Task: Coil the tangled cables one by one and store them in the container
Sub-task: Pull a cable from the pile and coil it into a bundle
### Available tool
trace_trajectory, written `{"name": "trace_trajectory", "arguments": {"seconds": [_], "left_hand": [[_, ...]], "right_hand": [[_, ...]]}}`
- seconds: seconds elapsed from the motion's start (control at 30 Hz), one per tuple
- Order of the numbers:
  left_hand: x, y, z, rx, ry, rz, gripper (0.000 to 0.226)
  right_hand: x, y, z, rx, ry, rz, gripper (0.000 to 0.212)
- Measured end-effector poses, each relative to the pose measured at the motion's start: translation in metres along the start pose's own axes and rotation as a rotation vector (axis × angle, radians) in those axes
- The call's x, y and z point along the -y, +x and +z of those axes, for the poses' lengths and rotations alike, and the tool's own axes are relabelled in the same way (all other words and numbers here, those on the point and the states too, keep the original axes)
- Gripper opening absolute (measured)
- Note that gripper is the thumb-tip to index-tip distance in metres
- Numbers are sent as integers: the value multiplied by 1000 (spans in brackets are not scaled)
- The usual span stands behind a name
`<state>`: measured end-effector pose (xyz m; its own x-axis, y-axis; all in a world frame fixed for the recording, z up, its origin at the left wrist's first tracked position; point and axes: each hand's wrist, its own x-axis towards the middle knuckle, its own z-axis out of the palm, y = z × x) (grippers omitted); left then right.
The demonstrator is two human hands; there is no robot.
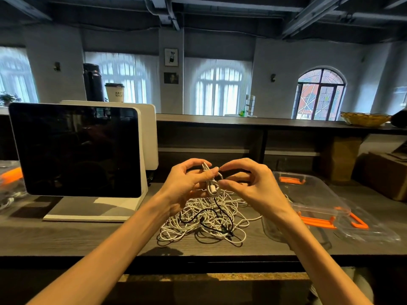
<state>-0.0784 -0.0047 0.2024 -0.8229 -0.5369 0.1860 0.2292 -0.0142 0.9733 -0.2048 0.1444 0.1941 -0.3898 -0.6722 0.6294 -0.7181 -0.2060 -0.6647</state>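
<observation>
Both hands meet mid-frame: left hand (187, 183) grips the upright white coil (210, 180), right hand (248, 183) seemingly pinching it; container (308, 190) lies right

- A dark-screened monitor (77, 150) on a white stand sits at the left of the wooden desk (88, 238).
- Behind it, a black flask (93, 82) stands upright, with a lidded paper cup (115, 92) just beside it.
- A yellow woven basket (364, 118) rests on the raised shelf (242, 122) at the far right.
- Two framed pictures (171, 57) hang on the pillar between arched windows (220, 89).
- Cardboard boxes (385, 175) sit at the right edge.
</observation>
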Motion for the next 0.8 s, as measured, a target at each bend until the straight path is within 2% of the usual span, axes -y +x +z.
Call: {"name": "trace_trajectory", "arguments": {"seconds": [0.13,0.27,0.47,0.63,0.8], "left_hand": [[2,1,1,-3,-20,-5,33],[3,2,2,0,-64,0,33],[9,7,10,-23,-91,11,34],[12,10,16,-7,-92,-2,36],[12,13,22,12,-147,-73,49]], "right_hand": [[-1,0,4,-34,-66,55,32],[-8,1,2,-41,-21,166,26],[-13,-3,5,-39,-8,133,10],[-18,-5,3,-53,75,131,10],[-17,-7,3,-113,126,80,13]]}}
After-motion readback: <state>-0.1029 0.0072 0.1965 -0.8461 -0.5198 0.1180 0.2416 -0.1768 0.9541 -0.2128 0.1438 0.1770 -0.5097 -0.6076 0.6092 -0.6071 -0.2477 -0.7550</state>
